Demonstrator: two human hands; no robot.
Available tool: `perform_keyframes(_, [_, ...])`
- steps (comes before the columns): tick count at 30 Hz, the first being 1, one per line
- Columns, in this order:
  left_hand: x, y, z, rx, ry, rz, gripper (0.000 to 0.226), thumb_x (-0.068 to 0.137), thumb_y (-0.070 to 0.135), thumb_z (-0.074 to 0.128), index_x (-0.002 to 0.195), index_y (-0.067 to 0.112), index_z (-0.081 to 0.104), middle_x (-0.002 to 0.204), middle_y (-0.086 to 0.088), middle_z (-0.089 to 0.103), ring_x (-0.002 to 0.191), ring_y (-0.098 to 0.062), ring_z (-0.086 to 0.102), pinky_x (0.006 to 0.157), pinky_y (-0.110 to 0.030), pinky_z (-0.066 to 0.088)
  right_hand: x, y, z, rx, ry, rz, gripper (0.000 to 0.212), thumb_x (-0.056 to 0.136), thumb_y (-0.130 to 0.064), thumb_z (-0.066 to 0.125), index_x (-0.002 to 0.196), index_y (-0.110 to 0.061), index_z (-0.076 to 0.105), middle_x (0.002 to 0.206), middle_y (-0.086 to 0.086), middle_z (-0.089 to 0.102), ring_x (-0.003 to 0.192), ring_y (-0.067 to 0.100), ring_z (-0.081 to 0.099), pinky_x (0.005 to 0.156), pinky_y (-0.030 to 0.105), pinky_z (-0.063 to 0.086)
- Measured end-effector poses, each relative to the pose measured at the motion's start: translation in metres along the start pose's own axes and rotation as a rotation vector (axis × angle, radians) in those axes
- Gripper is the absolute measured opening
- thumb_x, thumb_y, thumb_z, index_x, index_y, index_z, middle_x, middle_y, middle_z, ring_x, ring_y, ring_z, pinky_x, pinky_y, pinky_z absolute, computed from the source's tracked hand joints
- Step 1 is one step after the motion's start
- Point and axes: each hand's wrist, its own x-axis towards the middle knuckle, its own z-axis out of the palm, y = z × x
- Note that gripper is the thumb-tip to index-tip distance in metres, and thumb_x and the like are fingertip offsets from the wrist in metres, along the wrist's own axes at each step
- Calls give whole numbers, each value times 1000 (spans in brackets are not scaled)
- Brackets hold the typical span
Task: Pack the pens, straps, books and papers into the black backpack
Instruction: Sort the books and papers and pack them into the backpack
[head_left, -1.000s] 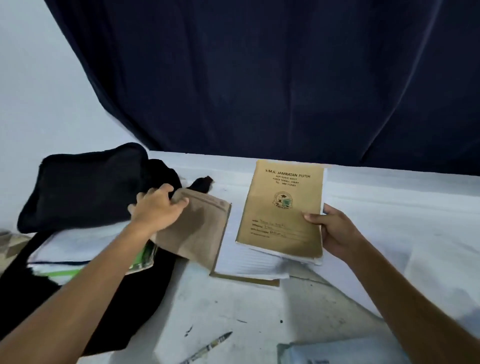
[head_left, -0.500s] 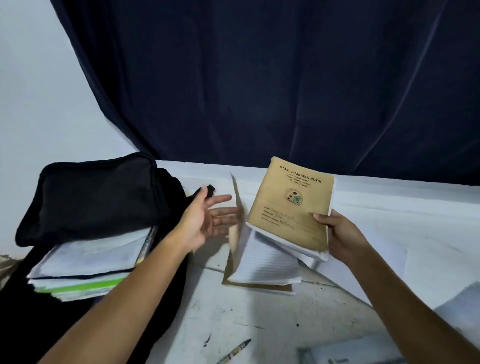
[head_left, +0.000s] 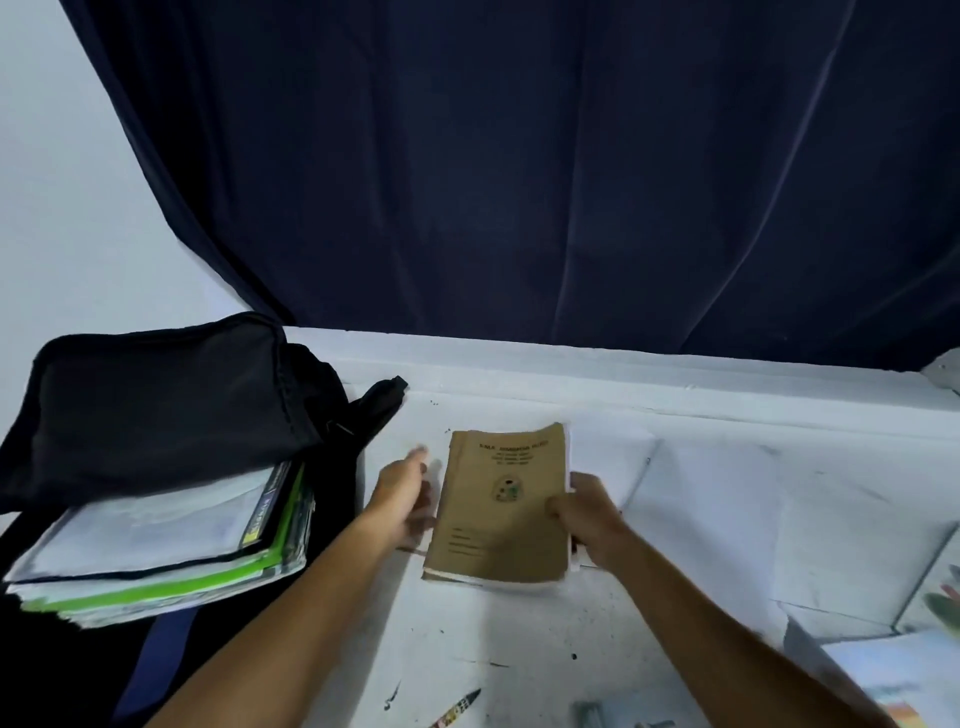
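Two brown exercise books (head_left: 501, 512) lie stacked flat at the middle of the white table (head_left: 519, 639). My right hand (head_left: 592, 519) grips their right edge. My left hand (head_left: 408, 493) rests against their left edge with the fingers spread. The black backpack (head_left: 156, 410) lies open at the left, its flap folded back. A stack of books and papers (head_left: 166, 545) with green edges sits in its mouth. A black strap (head_left: 382, 402) runs from the bag toward the exercise books. A pen (head_left: 457, 709) lies near the table's front edge.
A dark blue curtain (head_left: 519, 182) hangs behind the table. Loose white sheets (head_left: 727, 493) lie at the right of the exercise books. More papers and a printed booklet (head_left: 893, 680) sit at the bottom right corner.
The open lower book has been shut and the upper book laid flat on it. My left hand went from the open cover to the stack's left edge. The view shifted down.
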Motion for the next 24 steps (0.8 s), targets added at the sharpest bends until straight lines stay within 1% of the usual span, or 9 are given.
perform_keyframes(3, [0, -1, 8, 177, -94, -3, 27, 85, 24, 66, 86, -3, 62, 70, -13, 64, 64, -29, 64, 56, -33, 50, 2, 8, 13, -424, 120, -81, 39, 88, -12, 46, 127, -13, 49, 111, 7, 64, 95, 24, 60, 76, 36, 52])
perform_keyframes(6, [3, 0, 13, 173, -109, -41, 28, 82, 19, 73, 98, -3, 67, 87, -19, 74, 81, -34, 72, 72, -44, 59, 1, 8, 13, -524, 102, -151, 49, 91, -12, 46, 139, -17, 39, 118, 8, 62, 92, 22, 54, 72, 31, 44])
perform_keyframes(10, [9, -3, 16, 253, -152, -18, 26, 81, 8, 74, 103, -5, 67, 90, -19, 74, 84, -34, 72, 80, -48, 59, 4, 9, 0, -407, 8, -165, 30, 89, -12, 51, 118, -12, 59, 108, 6, 65, 97, 23, 61, 74, 30, 51])
perform_keyframes(12, [11, -6, 17, 230, -161, 0, 25, 84, 3, 71, 106, -4, 64, 95, -20, 73, 88, -34, 71, 83, -49, 58, 5, 11, -8, -408, 59, -170, 25, 94, -21, 47, 107, -9, 65, 106, 7, 67, 91, 23, 63, 72, 31, 53])
perform_keyframes(15, [12, -7, 4, 210, -104, 35, 20, 86, 2, 69, 104, -1, 61, 98, -19, 72, 88, -33, 70, 80, -46, 58, 12, 22, -25, -735, 249, -337, 34, 98, -30, 44, 122, -16, 63, 128, 9, 59, 113, 26, 56, 92, 37, 49])
perform_keyframes(18, [16, -8, -28, 239, -1, 72, 19, 87, 4, 68, 104, 0, 60, 98, -19, 71, 85, -32, 69, 72, -38, 56, 16, 37, -40, -1034, 98, -463, 52, 97, -49, 43, 144, -25, 45, 156, 5, 30, 143, 26, 25, 115, 39, 26])
perform_keyframes(20, [19, -10, -48, 238, 50, 81, 18, 88, 5, 68, 105, 1, 62, 98, -18, 70, 85, -31, 68, 68, -36, 54, 21, 46, -41, -1169, 17, -458, 72, 88, -71, 32, 147, -30, 38, 160, 4, 21, 147, 26, 16, 119, 44, 15])
perform_keyframes(22, [18, -14, -58, 224, 62, 71, 17, 89, 5, 66, 106, 2, 62, 97, -17, 70, 83, -30, 67, 63, -33, 50, 25, 49, -37, -1221, 44, -462, 75, 85, -73, 27, 143, -28, 45, 155, 6, 32, 143, 30, 26, 116, 47, 22])
perform_keyframes(24, [19, -19, -59, 221, 59, 60, 19, 89, 6, 66, 107, 2, 61, 97, -18, 70, 83, -30, 67, 62, -33, 50, 27, 50, -31, -1211, 122, -547, 63, 87, -62, 33, 123, -20, 62, 133, 10, 56, 123, 34, 51, 99, 48, 42])
